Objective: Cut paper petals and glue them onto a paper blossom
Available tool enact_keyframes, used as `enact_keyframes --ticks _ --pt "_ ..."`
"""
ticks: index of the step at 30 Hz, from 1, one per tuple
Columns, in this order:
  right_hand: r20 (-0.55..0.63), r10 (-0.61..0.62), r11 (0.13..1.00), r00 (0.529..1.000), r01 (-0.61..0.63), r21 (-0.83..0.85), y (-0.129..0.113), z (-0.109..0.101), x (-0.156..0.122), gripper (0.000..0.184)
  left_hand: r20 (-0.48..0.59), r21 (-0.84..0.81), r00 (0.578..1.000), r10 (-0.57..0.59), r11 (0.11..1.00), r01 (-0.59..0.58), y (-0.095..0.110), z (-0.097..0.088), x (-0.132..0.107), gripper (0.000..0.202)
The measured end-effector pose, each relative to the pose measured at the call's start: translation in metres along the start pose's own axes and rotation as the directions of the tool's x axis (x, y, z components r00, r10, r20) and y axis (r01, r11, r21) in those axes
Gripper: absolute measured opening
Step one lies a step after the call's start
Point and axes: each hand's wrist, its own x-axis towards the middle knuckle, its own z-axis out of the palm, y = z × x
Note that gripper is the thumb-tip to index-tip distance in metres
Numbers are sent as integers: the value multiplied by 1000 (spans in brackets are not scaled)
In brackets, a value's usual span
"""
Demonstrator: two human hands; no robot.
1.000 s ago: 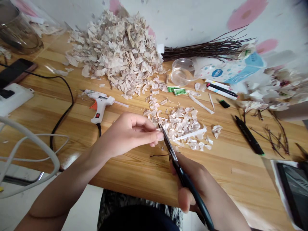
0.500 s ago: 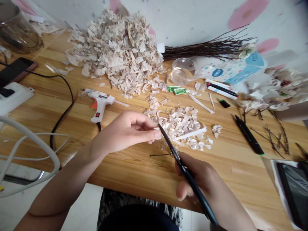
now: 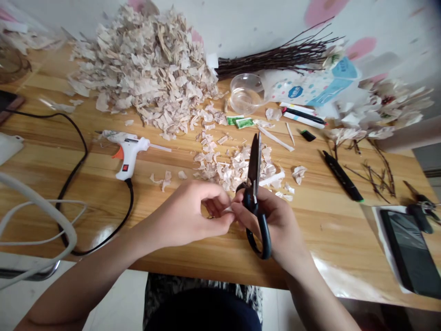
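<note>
My left hand (image 3: 193, 214) is closed in a pinch on a small pale petal-like scrap (image 3: 228, 209), mostly hidden by the fingers. Against it, the thumb and fingertip of my right hand (image 3: 275, 220) touch the same scrap. Black-handled scissors (image 3: 254, 170) hang in my right hand, blades pointing up and away from me and looking closed. Just beyond both hands lies a small heap of pale, papery scraps (image 3: 237, 165). A white glue gun (image 3: 129, 151) rests to the left, its black cord curving toward the table's front edge.
A large pile of dry, papery pieces (image 3: 155, 69) stands at the back, beside a bundle of dark twigs (image 3: 275, 59). Near them are a clear plastic cup (image 3: 246, 94) and a tissue pack (image 3: 296, 89). A black marker (image 3: 342, 177) and a phone-like device (image 3: 411, 250) lie rightward.
My right hand has come in to meet my left at the scrap. The scissors have swung from slanting toward the left hand to pointing upward. The view has shifted slightly.
</note>
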Motion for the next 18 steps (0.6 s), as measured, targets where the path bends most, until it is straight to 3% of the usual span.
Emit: enact_keyframes --ticks 8,14,18 --pt "-31 -23 997 999 21 -76 1 -3 0 20 -131 58 989 61 997 -54 -1 -3 1 11" --pt "-27 -57 998 998 56 -35 2 -5 1 18 -68 60 996 59 997 -55 -1 -3 2 12" --pt "-40 -53 998 998 51 -45 2 -4 0 22 -125 39 987 98 995 -94 -2 -1 3 9"
